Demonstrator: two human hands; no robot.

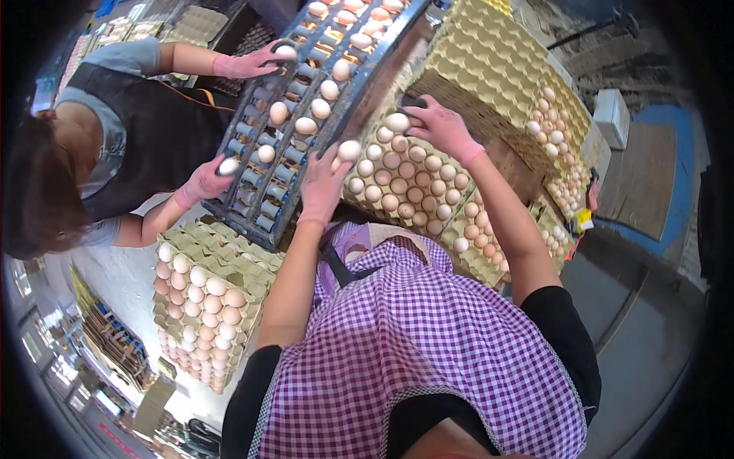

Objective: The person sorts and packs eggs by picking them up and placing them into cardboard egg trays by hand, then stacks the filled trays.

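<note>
My left hand (321,187), in a pink glove, has its fingers round a pale egg (349,150) at the near edge of the roller conveyor (256,183). Over the far left corner of an egg tray (447,187), my right hand (445,128), also pink-gloved, grips a white egg (397,122). Rows of brown and cream eggs fill most of that tray, right in front of my checked apron. Scattered eggs (306,125) rest on the conveyor rollers between me and a co-worker.
Across the conveyor a co-worker's pink-gloved hands (248,63) hold eggs. Loaded trays (202,306) are stacked at my left. A tall pile of pulp trays (489,53) stands at the far right, with more filled trays (566,145) beyond. A white box (612,118) sits further right.
</note>
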